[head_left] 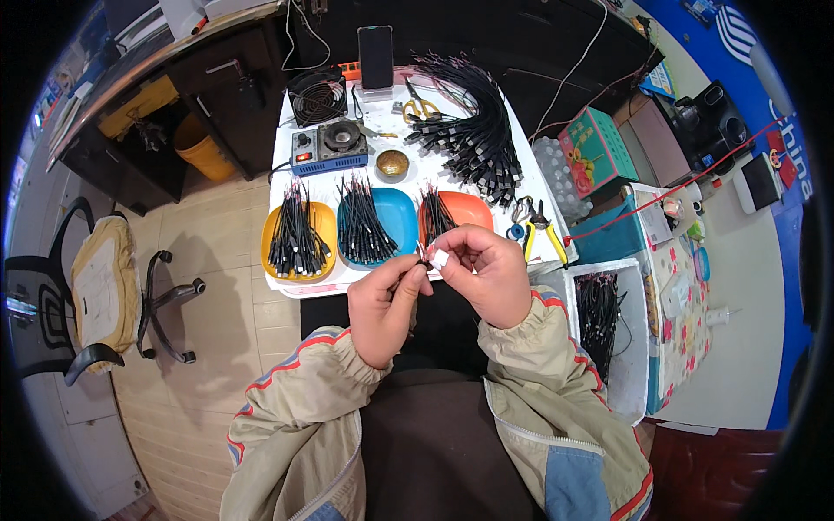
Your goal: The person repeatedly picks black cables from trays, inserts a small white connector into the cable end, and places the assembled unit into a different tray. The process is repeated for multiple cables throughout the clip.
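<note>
Both of my hands meet over the near edge of the white table. My left hand [388,306] has thumb and fingers pinched on the end of a thin black cable [424,263] with fine bare-ended wires. My right hand [488,269] is closed at the fingertips on a small white piece [440,259], right beside those wires; its exact kind is too small to tell. Just beyond are a yellow tray [268,236], a blue tray [400,217] and an orange-red tray [469,208], each with short black cables in it.
Farther back are a soldering pot [334,148], a small round tin [392,164], a fan [318,97], a propped phone [375,57], scissors [419,106] and a large cable bundle [473,130]. Yellow-handled pliers [546,234] lie at right, above a white box [638,347] of cables. An office chair [109,291] stands left.
</note>
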`<state>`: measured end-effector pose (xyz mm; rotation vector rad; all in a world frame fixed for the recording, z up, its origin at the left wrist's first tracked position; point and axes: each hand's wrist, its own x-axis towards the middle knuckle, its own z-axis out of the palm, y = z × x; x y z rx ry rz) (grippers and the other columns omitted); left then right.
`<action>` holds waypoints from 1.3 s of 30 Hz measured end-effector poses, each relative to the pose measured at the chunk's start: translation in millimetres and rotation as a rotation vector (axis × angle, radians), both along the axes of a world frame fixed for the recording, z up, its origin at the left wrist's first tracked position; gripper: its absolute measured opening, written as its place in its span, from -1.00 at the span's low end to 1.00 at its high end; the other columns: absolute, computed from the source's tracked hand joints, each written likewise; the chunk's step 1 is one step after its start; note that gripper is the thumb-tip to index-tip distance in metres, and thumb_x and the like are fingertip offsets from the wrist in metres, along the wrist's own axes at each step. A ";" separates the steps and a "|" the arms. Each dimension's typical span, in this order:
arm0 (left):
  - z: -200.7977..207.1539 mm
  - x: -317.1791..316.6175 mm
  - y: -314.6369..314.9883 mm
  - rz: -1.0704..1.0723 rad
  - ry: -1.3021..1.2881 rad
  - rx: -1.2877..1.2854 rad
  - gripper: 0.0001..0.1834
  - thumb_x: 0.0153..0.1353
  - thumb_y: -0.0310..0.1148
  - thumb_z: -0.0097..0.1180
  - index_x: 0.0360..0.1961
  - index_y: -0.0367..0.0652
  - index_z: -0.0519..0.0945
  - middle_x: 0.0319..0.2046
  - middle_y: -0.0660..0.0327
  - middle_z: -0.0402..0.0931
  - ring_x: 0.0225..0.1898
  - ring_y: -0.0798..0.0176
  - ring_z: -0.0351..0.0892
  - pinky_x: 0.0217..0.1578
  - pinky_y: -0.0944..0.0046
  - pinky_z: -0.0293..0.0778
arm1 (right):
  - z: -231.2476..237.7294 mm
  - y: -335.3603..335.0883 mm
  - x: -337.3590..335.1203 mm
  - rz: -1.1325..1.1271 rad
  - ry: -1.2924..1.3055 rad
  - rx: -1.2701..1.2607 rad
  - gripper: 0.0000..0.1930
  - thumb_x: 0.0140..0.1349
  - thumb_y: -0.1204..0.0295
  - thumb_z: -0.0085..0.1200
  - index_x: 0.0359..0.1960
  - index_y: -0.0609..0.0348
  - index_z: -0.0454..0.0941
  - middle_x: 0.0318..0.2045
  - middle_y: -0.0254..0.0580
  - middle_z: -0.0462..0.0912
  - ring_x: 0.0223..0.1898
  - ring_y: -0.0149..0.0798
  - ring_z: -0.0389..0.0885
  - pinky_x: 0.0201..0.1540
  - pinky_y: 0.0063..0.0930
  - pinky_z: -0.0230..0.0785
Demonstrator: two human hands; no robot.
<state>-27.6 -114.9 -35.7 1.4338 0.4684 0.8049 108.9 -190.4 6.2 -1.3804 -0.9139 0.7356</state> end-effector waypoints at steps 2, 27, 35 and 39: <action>0.5 1.8 1.9 -0.063 -0.103 -0.207 -0.82 0.33 -0.46 0.04 -0.14 -0.34 0.56 -0.49 0.28 0.52 -0.54 0.55 0.33 -0.53 0.53 0.24 | -3.2 -1.2 2.5 0.017 -0.054 -0.011 -0.90 0.20 0.60 0.11 -0.25 0.34 0.55 -0.36 -0.29 0.60 -0.37 -0.53 0.54 -0.32 -0.66 0.39; 0.1 -2.8 7.6 -0.360 -0.150 -0.481 -0.80 0.33 -0.44 0.04 -0.13 -0.36 0.58 -0.43 0.31 0.51 -0.45 0.52 0.38 -0.47 0.55 0.27 | -39.5 -2.8 5.3 0.370 0.963 0.095 -0.90 0.26 0.45 0.03 -0.24 0.18 0.44 -0.27 -0.30 0.42 -0.31 -0.47 0.40 -0.21 -0.54 0.39; -6.2 -4.2 13.0 -0.403 -0.102 -0.488 -0.80 0.32 -0.44 0.07 -0.16 -0.38 0.60 -0.46 0.29 0.51 -0.47 0.52 0.37 -0.48 0.52 0.26 | -49.2 -3.8 12.4 0.377 0.874 0.026 -0.86 0.29 0.40 0.01 -0.19 0.15 0.41 -0.21 -0.31 0.42 -0.26 -0.47 0.42 -0.22 -0.52 0.42; -2.7 -4.0 13.2 -0.434 -0.091 -0.447 -0.82 0.31 -0.46 0.06 -0.19 -0.39 0.61 -0.48 0.29 0.50 -0.48 0.51 0.37 -0.46 0.51 0.27 | -50.6 -1.4 13.2 0.414 0.874 0.054 -0.79 0.30 0.36 0.02 -0.12 0.16 0.39 -0.16 -0.31 0.42 -0.25 -0.46 0.43 -0.25 -0.54 0.43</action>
